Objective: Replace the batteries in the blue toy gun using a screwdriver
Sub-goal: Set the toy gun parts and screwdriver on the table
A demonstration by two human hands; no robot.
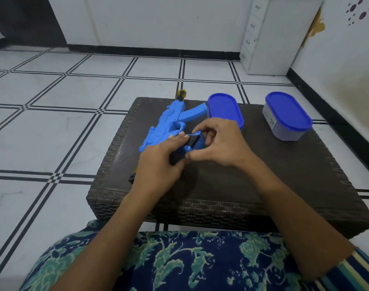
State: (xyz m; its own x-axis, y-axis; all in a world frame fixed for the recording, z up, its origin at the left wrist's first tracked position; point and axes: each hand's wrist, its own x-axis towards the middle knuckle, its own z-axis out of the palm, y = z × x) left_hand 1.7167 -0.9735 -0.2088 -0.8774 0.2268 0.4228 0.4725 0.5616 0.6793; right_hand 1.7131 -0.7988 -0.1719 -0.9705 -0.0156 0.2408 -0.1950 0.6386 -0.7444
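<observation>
The blue toy gun (168, 120) lies flat on the dark woven stool (273, 177), its yellow-tipped muzzle pointing away from me. My left hand (158, 164) covers the gun's rear and grips a black part beside the handle. My right hand (217, 141) pinches the blue handle and the black panel (193, 140) on it from the right. A small black piece (132, 178) pokes out below my left wrist. No screwdriver or batteries are visible.
Two blue-lidded containers stand at the stool's far side: one (225, 110) right behind my right hand, one (287, 116) at the far right. A white drawer cabinet (280, 36) stands against the wall. Tiled floor surrounds the stool.
</observation>
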